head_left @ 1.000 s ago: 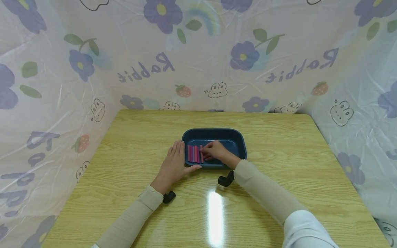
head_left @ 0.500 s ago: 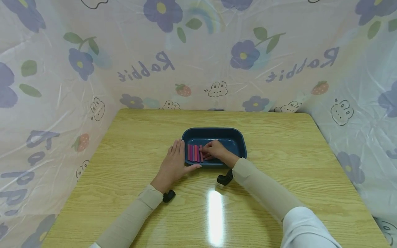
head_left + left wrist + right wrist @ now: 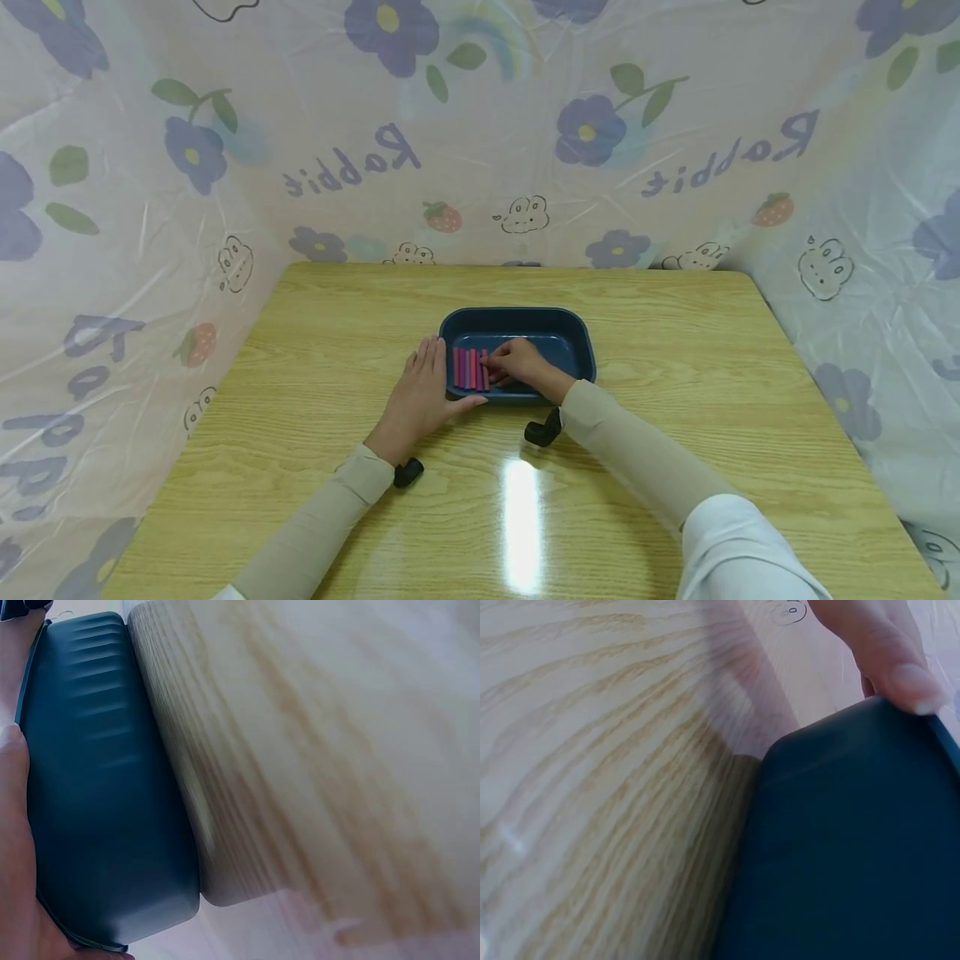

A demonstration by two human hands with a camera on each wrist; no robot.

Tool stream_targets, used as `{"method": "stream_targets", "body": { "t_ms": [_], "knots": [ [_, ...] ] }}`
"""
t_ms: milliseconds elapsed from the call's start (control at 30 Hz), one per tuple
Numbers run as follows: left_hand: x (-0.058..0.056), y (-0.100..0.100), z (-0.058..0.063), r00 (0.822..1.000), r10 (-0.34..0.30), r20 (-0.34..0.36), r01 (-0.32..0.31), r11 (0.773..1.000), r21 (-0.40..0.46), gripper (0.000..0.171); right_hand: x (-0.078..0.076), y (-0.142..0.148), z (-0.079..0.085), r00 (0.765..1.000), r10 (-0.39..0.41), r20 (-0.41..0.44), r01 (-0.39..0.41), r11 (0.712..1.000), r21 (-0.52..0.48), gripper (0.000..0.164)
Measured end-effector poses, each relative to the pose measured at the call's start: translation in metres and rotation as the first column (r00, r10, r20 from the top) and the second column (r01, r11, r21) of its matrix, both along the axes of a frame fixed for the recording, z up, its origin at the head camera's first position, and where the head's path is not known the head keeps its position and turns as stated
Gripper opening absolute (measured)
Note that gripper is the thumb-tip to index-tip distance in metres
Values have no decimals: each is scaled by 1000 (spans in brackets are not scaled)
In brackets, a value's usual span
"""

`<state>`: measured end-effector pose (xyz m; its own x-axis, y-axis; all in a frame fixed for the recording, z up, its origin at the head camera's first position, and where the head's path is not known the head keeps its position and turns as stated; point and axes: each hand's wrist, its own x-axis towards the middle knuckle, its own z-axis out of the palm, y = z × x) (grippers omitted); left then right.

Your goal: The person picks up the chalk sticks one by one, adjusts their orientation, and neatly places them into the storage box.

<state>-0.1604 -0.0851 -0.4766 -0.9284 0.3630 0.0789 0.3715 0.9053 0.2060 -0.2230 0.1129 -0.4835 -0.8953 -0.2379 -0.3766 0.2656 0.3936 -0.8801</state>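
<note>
A dark blue rectangular tray [image 3: 517, 315] stands on the table, with a row of slim pink and purple sticks [image 3: 468, 368] side by side at its left end. My left hand [image 3: 420, 392] lies along the tray's left rim, fingers straight, thumb stretched over the front rim. Inside the tray, my right hand [image 3: 521, 362] pinches the rightmost pink stick [image 3: 485, 379], right beside the others; its fingertips cover part of that stick. The left wrist view shows the tray's outer wall [image 3: 105, 780]; the right wrist view shows a thumb [image 3: 911, 682] at the rim.
The wood-grain table [image 3: 360, 300] extends on every side of the tray. A patterned curtain [image 3: 480, 125] hangs behind it and at both sides. Black wrist devices [image 3: 543, 428] sit below both wrists.
The right hand has shifted the rightmost stick slightly left, narrowing the gap to the row. The left hand has stayed in place on the tray.
</note>
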Motion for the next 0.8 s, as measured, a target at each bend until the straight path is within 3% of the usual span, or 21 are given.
{"method": "stream_targets", "body": {
  "t_ms": [500,800],
  "knots": [
    [0,-1,-1,1000,3,0,-3,1000,-1,120,-1,-1,-2,1000,14,-19,-14,1000,12,22],
    [-1,0,-1,1000,-7,-10,7,1000,-6,120,-1,0,0,1000,-14,-10,14,999,-31,23]
  ]
}}
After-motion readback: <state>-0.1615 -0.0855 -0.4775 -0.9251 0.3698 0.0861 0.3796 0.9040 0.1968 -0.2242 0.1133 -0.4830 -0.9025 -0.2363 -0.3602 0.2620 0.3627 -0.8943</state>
